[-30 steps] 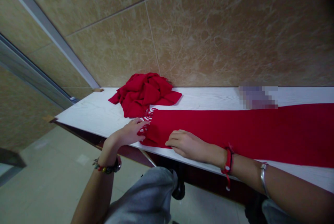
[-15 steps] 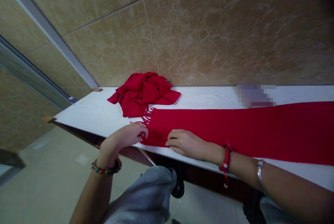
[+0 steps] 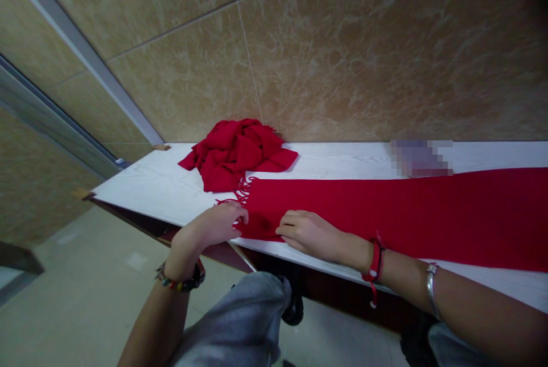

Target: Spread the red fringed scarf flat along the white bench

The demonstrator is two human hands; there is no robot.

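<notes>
A long red scarf [image 3: 385,213] lies flat along the white table and runs out of view at the right. Its fringed left end is beside my left hand [image 3: 225,222], whose fingers are curled with a gap between thumb and forefinger, over the scarf's near left corner. My right hand [image 3: 306,233] rests on the scarf's near edge, fingers bent together against the cloth; whether they pinch it is hidden. Behind the fringe sits a crumpled red scarf [image 3: 237,153] in a loose heap.
The white table [image 3: 141,178] stands against a tan marble-patterned wall [image 3: 342,59]. A blurred, pixelated object [image 3: 417,158] lies behind the flat scarf at the right. My legs [image 3: 244,315] are below the table's front edge.
My left hand has shifted slightly right, and its thumb and forefinger have parted. My right hand has moved very slightly right along the scarf's edge.
</notes>
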